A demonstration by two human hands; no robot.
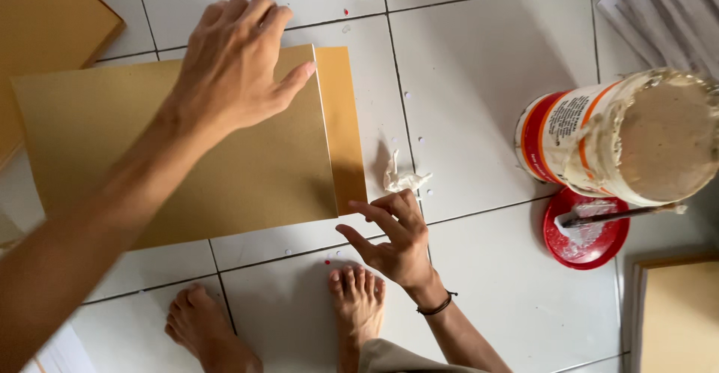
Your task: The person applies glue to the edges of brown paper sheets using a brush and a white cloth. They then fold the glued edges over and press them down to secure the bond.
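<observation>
Left hand (232, 62) flat on the tan envelope (187, 156), gripping nothing; right hand (393, 242) open at its flap. Paste-filled jar (622, 137) near the floor's right edge, above the red lid (588, 242) holding a brush (622, 213).

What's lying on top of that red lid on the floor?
On the red lid lies a brush with its bristles in a smear of white paste. The glue jar leans over the lid's upper edge and covers that part.
</observation>
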